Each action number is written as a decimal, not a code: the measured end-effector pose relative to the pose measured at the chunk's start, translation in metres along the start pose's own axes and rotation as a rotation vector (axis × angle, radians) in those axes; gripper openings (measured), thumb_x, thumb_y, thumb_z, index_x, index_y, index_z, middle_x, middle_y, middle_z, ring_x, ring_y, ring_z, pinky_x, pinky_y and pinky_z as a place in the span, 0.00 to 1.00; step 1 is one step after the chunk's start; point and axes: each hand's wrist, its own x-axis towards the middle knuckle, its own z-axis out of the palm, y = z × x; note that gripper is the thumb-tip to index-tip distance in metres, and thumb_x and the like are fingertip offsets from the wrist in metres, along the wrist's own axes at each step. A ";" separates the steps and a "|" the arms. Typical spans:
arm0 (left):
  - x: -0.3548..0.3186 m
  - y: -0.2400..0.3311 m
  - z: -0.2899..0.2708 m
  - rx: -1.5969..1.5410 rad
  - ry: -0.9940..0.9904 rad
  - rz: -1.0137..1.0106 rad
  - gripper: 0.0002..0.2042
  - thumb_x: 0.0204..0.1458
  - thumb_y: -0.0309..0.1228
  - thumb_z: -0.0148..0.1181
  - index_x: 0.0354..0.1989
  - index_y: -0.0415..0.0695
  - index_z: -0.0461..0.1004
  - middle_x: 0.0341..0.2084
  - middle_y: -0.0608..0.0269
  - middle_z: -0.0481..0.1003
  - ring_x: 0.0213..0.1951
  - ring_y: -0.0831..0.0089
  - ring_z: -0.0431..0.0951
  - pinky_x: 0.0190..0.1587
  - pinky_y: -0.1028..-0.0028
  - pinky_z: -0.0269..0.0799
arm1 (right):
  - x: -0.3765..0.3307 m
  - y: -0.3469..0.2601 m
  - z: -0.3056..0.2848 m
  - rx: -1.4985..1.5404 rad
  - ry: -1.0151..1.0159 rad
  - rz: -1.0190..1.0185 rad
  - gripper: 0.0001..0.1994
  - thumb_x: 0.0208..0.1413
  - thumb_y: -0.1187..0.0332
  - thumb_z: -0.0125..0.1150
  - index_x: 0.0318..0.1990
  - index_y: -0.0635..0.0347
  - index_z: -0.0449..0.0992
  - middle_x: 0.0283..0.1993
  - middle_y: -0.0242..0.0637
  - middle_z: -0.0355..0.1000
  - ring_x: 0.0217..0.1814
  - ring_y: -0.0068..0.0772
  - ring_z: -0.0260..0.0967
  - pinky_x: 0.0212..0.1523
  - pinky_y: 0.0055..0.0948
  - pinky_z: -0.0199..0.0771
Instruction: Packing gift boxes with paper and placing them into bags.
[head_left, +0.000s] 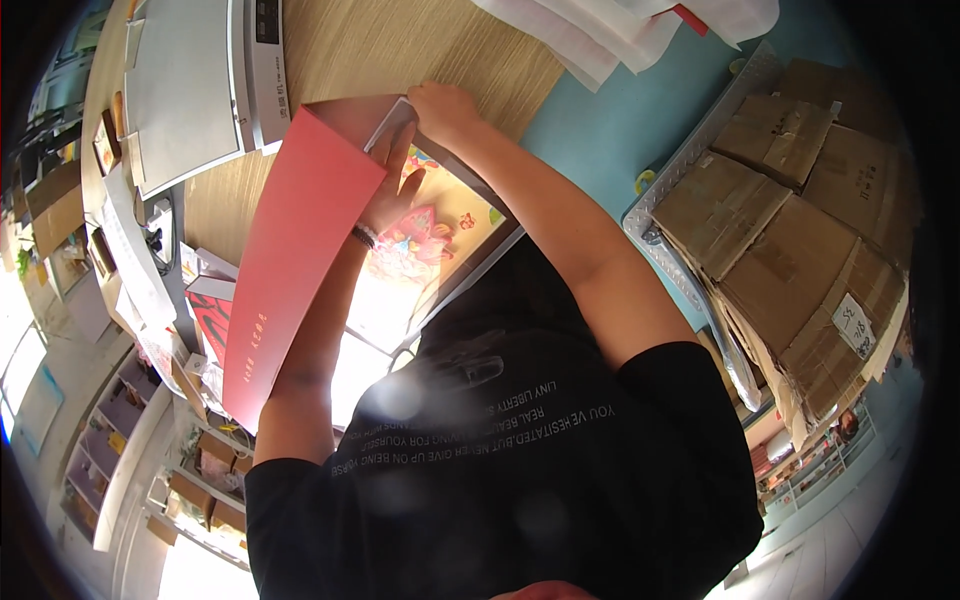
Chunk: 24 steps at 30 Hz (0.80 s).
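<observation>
A large red box (305,230) with a raised lid stands in front of me, the lid's outer face turned to the left. Inside shows a cream-coloured surface with a pink lotus flower (420,240) and small coloured motifs, framed by a dark border. Stretched out flat, the fingers of my left hand (392,195) reach inside beside the raised lid, near the flower; the lid partly hides my forearm. At the far corner of the box, the bent fingers of my right hand (445,113) grip its edge.
A grey machine (190,90) with a small control panel sits at the far left of the wooden table (400,45). White wrapping sheets (610,40) lie at the far edge. Several brown cardboard boxes (790,240) fill a clear crate on the right. Papers (135,240) clutter the left.
</observation>
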 end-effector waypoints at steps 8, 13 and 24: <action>-0.050 -0.036 0.011 -0.814 -0.199 -0.078 0.32 0.57 0.44 0.43 0.65 0.42 0.43 0.65 0.44 0.41 0.64 0.50 0.48 0.64 0.60 0.48 | -0.070 -0.004 0.000 0.161 0.408 -0.443 0.23 0.51 0.61 0.55 0.52 0.62 0.66 0.55 0.46 0.61 0.59 0.46 0.59 0.56 0.39 0.62; -0.093 -0.066 0.025 0.216 0.076 0.232 0.33 0.56 0.44 0.43 0.64 0.36 0.45 0.64 0.42 0.43 0.64 0.51 0.50 0.63 0.59 0.50 | -0.087 -0.025 0.009 -0.375 0.196 -0.472 0.33 0.53 0.46 0.48 0.59 0.63 0.60 0.67 0.41 0.49 0.71 0.41 0.40 0.67 0.42 0.41; -0.112 -0.028 0.044 0.063 0.234 0.180 0.28 0.53 0.39 0.47 0.60 0.38 0.54 0.59 0.46 0.55 0.59 0.53 0.59 0.59 0.61 0.56 | -0.085 -0.016 0.020 0.143 0.034 -0.396 0.30 0.53 0.54 0.52 0.59 0.65 0.59 0.64 0.49 0.51 0.68 0.45 0.46 0.64 0.41 0.51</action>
